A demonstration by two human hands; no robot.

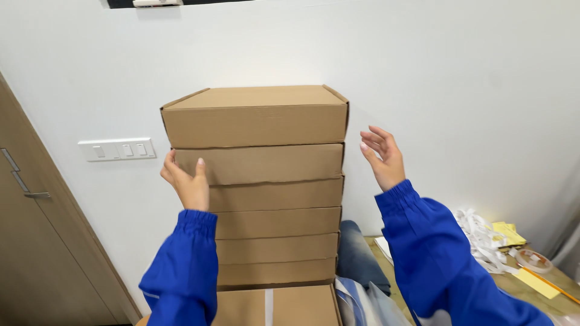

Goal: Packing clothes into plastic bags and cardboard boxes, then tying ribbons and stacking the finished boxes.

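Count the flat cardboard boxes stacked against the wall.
6 in the stack, one atop another: the top box, then five beneath it. The left hand touches the second. Another carton sits below; more may be hidden.

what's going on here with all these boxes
A person in blue sleeves faces a stack of flat cardboard boxes against a white wall. The left hand presses on the stack's left side, at about the second box from the top. The right hand is open, just off the right side, not touching. The top box sits slightly skewed on the rest. A table with paper strips and yellow notes stands at the right, and a door at the left.
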